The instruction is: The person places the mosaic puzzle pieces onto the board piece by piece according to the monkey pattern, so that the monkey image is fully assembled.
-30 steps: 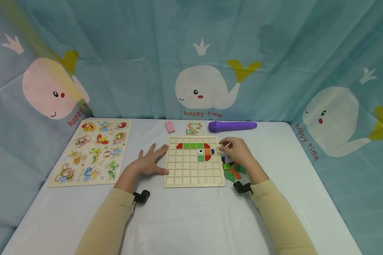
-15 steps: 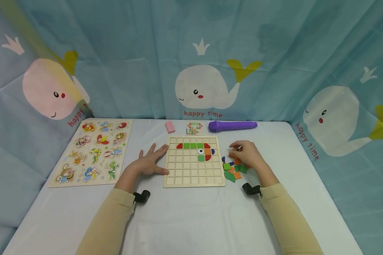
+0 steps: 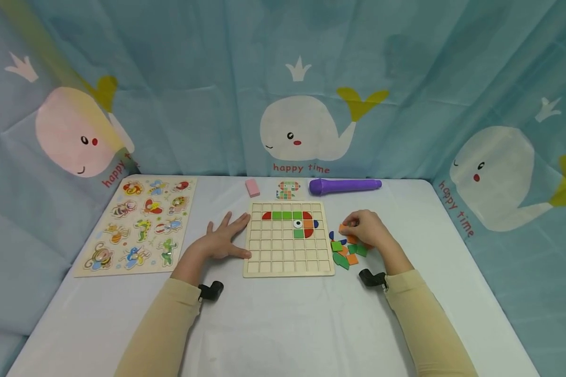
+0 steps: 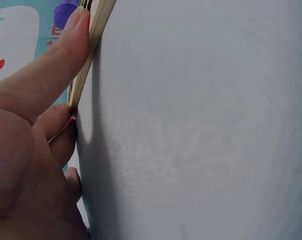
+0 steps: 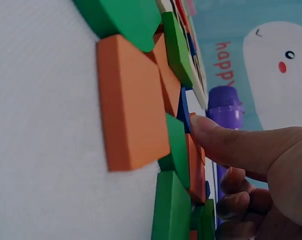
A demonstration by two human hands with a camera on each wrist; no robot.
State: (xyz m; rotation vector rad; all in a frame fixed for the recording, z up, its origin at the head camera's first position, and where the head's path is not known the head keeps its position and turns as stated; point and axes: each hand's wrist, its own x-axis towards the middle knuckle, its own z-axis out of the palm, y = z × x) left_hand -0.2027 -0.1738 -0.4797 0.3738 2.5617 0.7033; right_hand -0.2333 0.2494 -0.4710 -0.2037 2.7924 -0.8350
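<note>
A wooden grid board (image 3: 283,256) lies mid-table, with red, green, orange and blue tiles and an eye tile set in its upper rows. My left hand (image 3: 221,242) rests at the board's left side, fingers spread. In the left wrist view the thumb (image 4: 61,62) touches the board's edge (image 4: 88,60). To the right of the board, my right hand (image 3: 369,228) pinches an orange tile (image 3: 343,229) over the far part of a loose pile. A green tile (image 3: 336,246) and an orange tile (image 5: 133,110) lie in that pile; the hand hides some pieces.
An insect puzzle board (image 3: 137,225) lies at the left. Behind the grid board are a pink block (image 3: 252,187), a small pattern card (image 3: 288,190) and a purple microphone-shaped object (image 3: 344,186). A whale-print curtain (image 3: 193,125) stands behind the table.
My right hand has moved from the board's right edge, rightward to the loose tiles, and an orange tile now shows at its fingertips. The left hand has stayed in place.
</note>
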